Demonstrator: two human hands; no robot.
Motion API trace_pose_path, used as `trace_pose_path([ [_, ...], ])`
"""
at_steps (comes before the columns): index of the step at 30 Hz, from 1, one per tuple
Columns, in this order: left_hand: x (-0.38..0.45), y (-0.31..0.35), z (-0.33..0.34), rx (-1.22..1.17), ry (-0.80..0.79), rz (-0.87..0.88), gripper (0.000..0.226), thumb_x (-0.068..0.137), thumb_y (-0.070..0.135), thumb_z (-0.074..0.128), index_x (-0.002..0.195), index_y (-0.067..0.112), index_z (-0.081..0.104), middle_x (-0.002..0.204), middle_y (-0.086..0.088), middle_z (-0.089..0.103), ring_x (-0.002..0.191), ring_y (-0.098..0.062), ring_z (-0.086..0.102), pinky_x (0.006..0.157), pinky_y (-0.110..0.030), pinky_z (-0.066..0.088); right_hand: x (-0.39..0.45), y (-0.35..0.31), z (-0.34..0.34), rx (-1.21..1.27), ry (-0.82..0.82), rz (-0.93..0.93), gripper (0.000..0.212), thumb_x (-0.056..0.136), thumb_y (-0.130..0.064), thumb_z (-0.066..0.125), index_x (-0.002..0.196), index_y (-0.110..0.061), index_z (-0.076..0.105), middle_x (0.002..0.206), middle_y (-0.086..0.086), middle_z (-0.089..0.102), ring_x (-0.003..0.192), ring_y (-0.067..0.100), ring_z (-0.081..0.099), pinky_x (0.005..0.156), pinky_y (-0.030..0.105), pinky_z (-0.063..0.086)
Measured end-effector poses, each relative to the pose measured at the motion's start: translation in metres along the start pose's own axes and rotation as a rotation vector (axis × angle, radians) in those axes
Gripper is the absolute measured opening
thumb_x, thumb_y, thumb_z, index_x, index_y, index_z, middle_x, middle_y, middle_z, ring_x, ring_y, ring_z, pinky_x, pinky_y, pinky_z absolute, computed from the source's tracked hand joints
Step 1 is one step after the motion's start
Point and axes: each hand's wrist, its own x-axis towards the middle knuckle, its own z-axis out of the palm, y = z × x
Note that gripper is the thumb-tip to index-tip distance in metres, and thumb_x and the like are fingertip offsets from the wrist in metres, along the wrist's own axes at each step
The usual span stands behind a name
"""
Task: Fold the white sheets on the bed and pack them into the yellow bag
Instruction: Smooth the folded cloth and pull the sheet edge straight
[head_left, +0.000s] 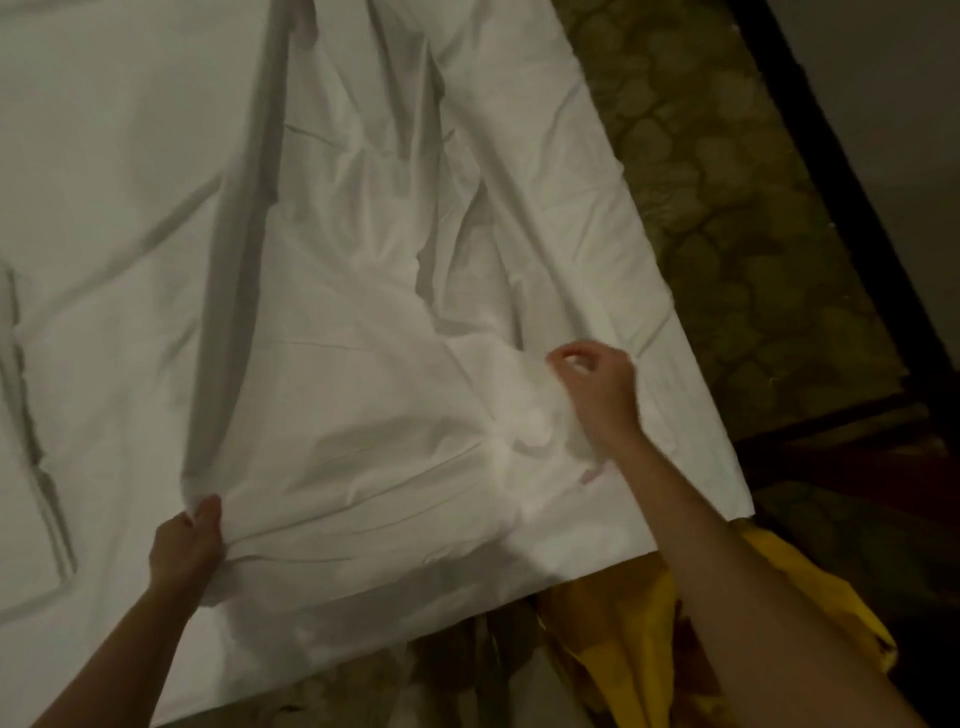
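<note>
- Mattress: olive-green, quilted in rounded scale-like patches, exposed along the right.
- Bed frame: dark rail running diagonally beside the mattress edge.
- Floor: plain grey surface, possibly carpet, at upper right; dim and blurred.

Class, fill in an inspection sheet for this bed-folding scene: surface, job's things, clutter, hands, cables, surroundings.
Surface: bed covered in white, creased cloth.
Job's things: wrinkled white cotton sheet spread out, not yet folded; crumpled yellow fabric bag below the bed's near edge, nothing seen inside.
Clutter: nothing seen.
Hands: left hand grips a bunched sheet edge; right hand above the sheet, fingers curled, grip unclear.
Cables: nothing seen.
Surroundings: patterned olive floor; dark frame at right.
</note>
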Motion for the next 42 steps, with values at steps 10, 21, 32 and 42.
trace_pose_path([
  [10, -0.003, 0.004, 0.003, -0.041, -0.089, -0.055, 0.041, 0.099, 0.026, 0.048, 0.111, -0.011, 0.06, 0.113, -0.039, 0.057, 0.1, -0.047, 0.056, 0.089, -0.047, 0.045, 0.012, 0.062, -0.054, -0.26, 0.169, 0.377, 0.035, 0.091, -0.03, 0.062, 0.111, -0.002, 0.06, 0.114, 0.016, 0.062, 0.104, 0.034, 0.058, 0.083, 0.038, 0.046],
  [21, -0.006, 0.01, -0.011, -0.209, 0.072, 0.094, 0.055, 0.1, 0.043, 0.043, 0.092, -0.008, 0.063, 0.091, -0.027, 0.061, 0.089, -0.041, 0.058, 0.076, -0.043, 0.041, 0.014, 0.054, -0.062, -0.557, -0.215, 0.326, 0.061, 0.086, -0.062, 0.055, 0.113, -0.008, 0.063, 0.108, 0.013, 0.062, 0.098, 0.031, 0.056, 0.091, 0.04, 0.044],
  [32, -0.043, 0.001, -0.062, -0.223, 0.007, 0.253, 0.042, 0.094, 0.034, 0.058, 0.088, -0.007, 0.066, 0.083, -0.021, 0.062, 0.079, -0.029, 0.059, 0.072, -0.041, 0.045, -0.037, 0.032, -0.082, -0.255, -0.011, 0.152, 0.048, 0.094, -0.041, 0.055, 0.068, -0.001, 0.055, 0.065, 0.013, 0.055, 0.065, 0.026, 0.056, 0.056, 0.03, 0.041],
  [42, -0.061, -0.106, -0.021, -0.057, 0.017, 0.246, 0.038, 0.1, 0.027, 0.049, 0.071, 0.004, 0.059, 0.068, -0.014, 0.061, 0.066, -0.03, 0.054, 0.063, -0.04, 0.04, -0.086, 0.074, -0.079, -0.479, -0.041, 0.119, 0.052, 0.098, -0.051, 0.037, 0.092, -0.006, 0.062, 0.086, 0.015, 0.062, 0.085, 0.034, 0.06, 0.072, 0.037, 0.045],
])
